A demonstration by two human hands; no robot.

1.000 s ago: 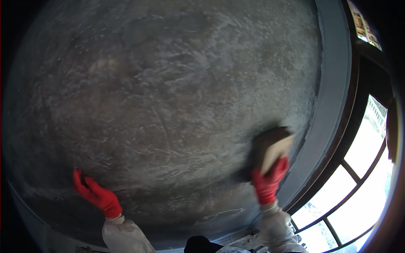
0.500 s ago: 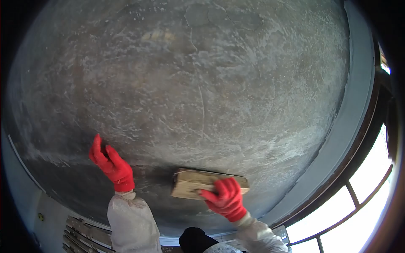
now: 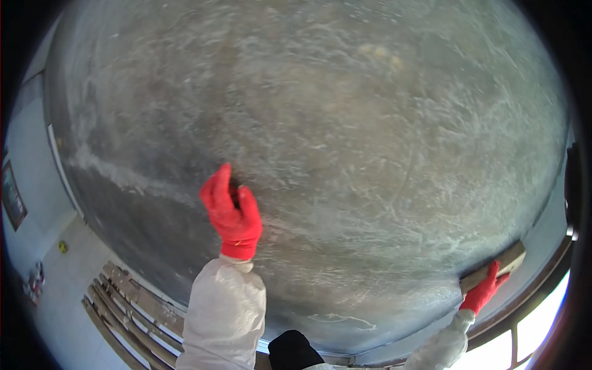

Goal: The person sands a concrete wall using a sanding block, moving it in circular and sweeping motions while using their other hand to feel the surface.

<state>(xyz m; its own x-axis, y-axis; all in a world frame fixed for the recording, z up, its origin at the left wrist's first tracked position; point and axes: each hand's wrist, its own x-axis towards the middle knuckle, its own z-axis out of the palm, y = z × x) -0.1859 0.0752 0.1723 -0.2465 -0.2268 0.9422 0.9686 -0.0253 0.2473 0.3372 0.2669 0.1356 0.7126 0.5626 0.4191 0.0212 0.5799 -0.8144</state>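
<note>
A wide grey plastered surface (image 3: 320, 142), streaked with paler smears, takes up most of the head view. At its lower right edge, my right hand (image 3: 484, 292), in a red glove, grips a wooden float (image 3: 498, 266). The float lies against the surface where it meets the pale border. My left hand (image 3: 233, 213), also red-gloved, is raised in front of the surface left of the middle. Its fingers and thumb are curved and apart, and nothing shows in it. White sleeves cover both arms.
Wooden slats (image 3: 132, 320) stand at the lower left, beside a pale floor with a small yellow object (image 3: 63, 246). A framed picture (image 3: 12, 196) hangs on the left wall. A bright window (image 3: 542, 314) is at the lower right, and a black rounded shape (image 3: 292, 351) at the bottom.
My right hand has carried the float rightward to the edge of the surface. The view has swung left, showing more wall and slats. My left hand stays raised and now appears nearer the middle.
</note>
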